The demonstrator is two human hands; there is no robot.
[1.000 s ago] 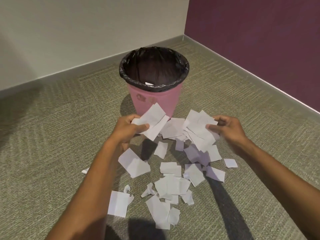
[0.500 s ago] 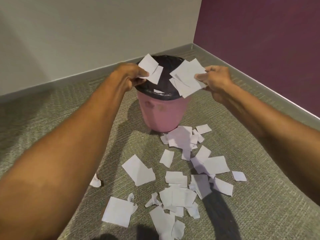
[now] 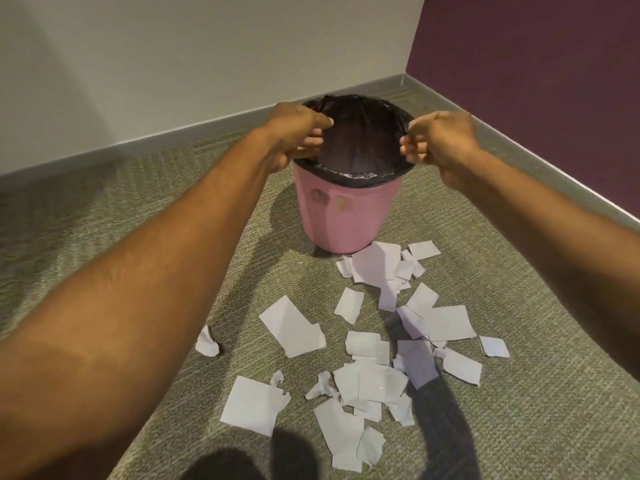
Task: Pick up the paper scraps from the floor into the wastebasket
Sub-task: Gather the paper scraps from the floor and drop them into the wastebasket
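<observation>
The pink wastebasket (image 3: 346,216) with a black liner (image 3: 363,140) stands on the carpet near the room corner. My left hand (image 3: 298,133) hovers over its left rim and my right hand (image 3: 440,140) over its right rim. On both hands the fingers are loosely curled and the thumb is parted from them, with no paper in them. Several white paper scraps (image 3: 374,375) lie on the floor in front of the basket. One pile (image 3: 375,265) touches its base. A large scrap (image 3: 292,327) and another (image 3: 252,405) lie to the left.
A grey wall with a baseboard (image 3: 138,140) runs behind the basket, and a dark purple wall (image 3: 536,81) closes the right side. The floor is green-grey carpet (image 3: 104,220). A small crumpled scrap (image 3: 207,342) lies apart at the left.
Both hands rose from the floor with bunches of scraps to above the basket. The scraps that they held half a second ago are out of my hands now.
</observation>
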